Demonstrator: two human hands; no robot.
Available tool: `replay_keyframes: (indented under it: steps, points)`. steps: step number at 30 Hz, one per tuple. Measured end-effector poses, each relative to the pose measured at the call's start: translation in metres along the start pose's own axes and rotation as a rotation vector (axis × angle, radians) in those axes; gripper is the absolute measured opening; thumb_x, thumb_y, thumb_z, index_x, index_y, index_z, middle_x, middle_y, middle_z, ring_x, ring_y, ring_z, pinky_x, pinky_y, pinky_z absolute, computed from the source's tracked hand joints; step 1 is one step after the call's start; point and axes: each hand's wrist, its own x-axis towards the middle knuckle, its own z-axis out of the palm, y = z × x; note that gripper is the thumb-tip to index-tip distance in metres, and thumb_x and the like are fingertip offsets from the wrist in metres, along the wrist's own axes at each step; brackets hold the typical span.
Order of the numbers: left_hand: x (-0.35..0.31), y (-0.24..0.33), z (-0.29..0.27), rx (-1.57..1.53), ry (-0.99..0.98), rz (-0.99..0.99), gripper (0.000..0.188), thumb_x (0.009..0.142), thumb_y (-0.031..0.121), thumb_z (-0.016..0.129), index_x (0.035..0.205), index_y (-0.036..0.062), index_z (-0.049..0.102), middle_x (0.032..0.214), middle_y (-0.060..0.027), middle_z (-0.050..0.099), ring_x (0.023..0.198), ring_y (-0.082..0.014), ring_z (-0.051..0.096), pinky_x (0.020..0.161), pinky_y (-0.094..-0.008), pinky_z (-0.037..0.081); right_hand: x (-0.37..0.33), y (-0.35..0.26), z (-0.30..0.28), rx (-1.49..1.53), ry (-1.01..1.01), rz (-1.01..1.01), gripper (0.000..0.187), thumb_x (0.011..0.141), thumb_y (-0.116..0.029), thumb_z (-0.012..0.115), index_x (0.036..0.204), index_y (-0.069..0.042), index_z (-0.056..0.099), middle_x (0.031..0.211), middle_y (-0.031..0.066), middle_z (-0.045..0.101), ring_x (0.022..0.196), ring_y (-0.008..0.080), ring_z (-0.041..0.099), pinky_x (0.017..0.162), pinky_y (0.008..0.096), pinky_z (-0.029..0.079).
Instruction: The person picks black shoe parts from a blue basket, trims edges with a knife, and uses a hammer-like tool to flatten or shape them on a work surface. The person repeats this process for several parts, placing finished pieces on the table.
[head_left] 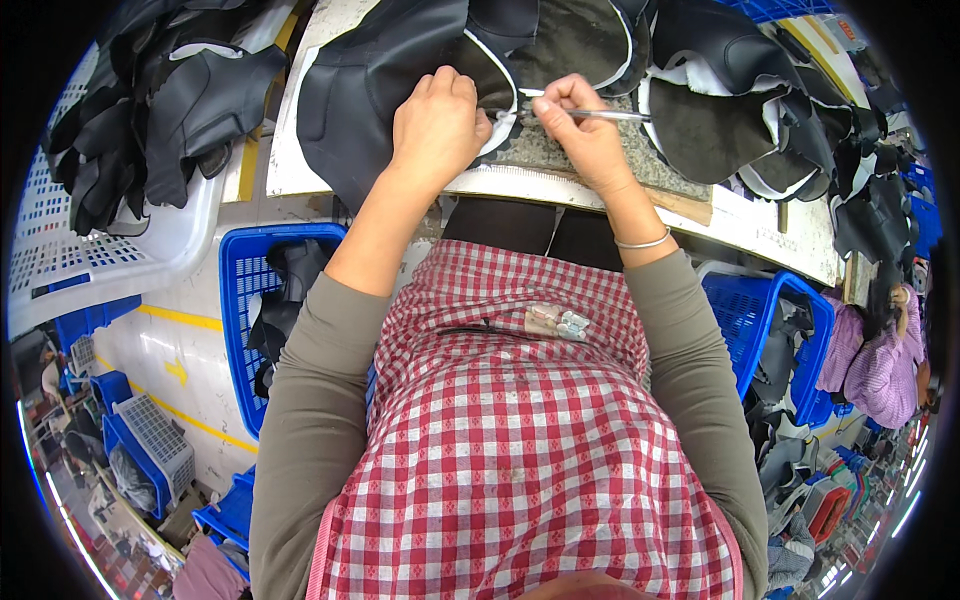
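Note:
My left hand (438,125) is closed at the edge of a black leather-like piece (350,95), its fingers curled and the thumb pinching near the white lining edge (492,60). Between the thumb and fingers of my right hand (592,145) is a slim silver pen-like tool (625,116). It lies roughly level, with its near end close to the white edge by my left thumb; its exact kind I cannot make out. Both hands are over a worn grey slab (555,165) on the white worktable (290,170).
More black pieces with white lining (710,130) lie at the table's right. To the left stands a white crate (150,262) heaped with black pieces (210,95). Blue crates (235,330) flank my lap on both sides. A person in purple (885,370) is at far right.

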Motion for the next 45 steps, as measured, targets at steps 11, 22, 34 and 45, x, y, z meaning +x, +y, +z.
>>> replay_keyframes:
  steps: [11,22,34,45]
  points:
    - [0.000,-0.024,-0.001,-0.236,0.024,-0.038,0.017,0.081,0.012,0.072,0.093,0.0015,0.064,0.090,-0.0154,0.067,0.082,-0.0374,0.069,0.076,-0.0448,0.056,0.009,0.010,0.015,-0.344,0.065,-0.036,0.027,0.096,-0.029,0.075,0.089,-0.007,0.060,0.069,-0.0002,0.062,0.062,0.0085,0.053,0.057,0.0281,0.044]
    - [-0.005,-0.023,0.002,-0.276,0.055,-0.010,0.017,0.081,0.009,0.073,0.093,0.0027,0.063,0.090,-0.0121,0.068,0.080,-0.0327,0.069,0.073,-0.0410,0.055,0.009,0.012,0.011,-0.350,0.020,-0.026,0.027,0.096,-0.028,0.075,0.087,-0.006,0.060,0.068,0.0000,0.061,0.062,0.0090,0.052,0.057,0.0283,0.044]
    - [0.116,-0.169,-0.023,-0.128,0.000,0.136,0.028,0.083,0.006,0.065,0.111,0.0075,0.067,0.120,-0.0111,0.067,0.109,-0.0360,0.065,0.094,-0.0477,0.053,0.002,0.000,0.002,-0.027,0.010,0.098,0.018,0.104,-0.015,0.065,0.093,-0.007,0.053,0.071,-0.0059,0.050,0.064,0.0026,0.042,0.058,0.0211,0.033]
    - [-0.015,-0.308,-0.175,0.458,0.783,-0.341,0.029,0.077,-0.003,0.058,0.103,0.0031,0.066,0.108,-0.0165,0.065,0.110,-0.0385,0.058,0.098,-0.0478,0.047,-0.001,0.003,0.004,-0.015,-0.019,0.098,0.019,0.103,-0.017,0.067,0.093,-0.008,0.053,0.073,-0.0070,0.050,0.064,0.0015,0.040,0.058,0.0202,0.033]
